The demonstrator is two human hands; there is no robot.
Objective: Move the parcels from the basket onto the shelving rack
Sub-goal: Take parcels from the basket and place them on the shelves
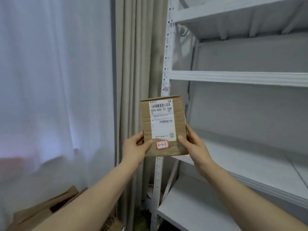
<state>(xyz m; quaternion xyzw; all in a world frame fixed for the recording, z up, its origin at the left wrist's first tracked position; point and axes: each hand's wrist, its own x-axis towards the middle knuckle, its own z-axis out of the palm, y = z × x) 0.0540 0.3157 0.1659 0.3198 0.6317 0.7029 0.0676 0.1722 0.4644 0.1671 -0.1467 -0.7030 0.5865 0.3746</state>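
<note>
Parcel storeroom, white shelving rack (233, 77), labelled parcel (163, 125), curtains (133, 64)

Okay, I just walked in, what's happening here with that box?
A person is holding a small cardboard parcel upright in front of the white shelving rack, its label facing the camera. The left-hand grip pinches its lower left edge and the right-hand grip its lower right edge. A handwritten sticker near the bottom reads 3-1-7. The parcel is not yet on any shelf; more brown cardboard lies at the lower left.
</note>
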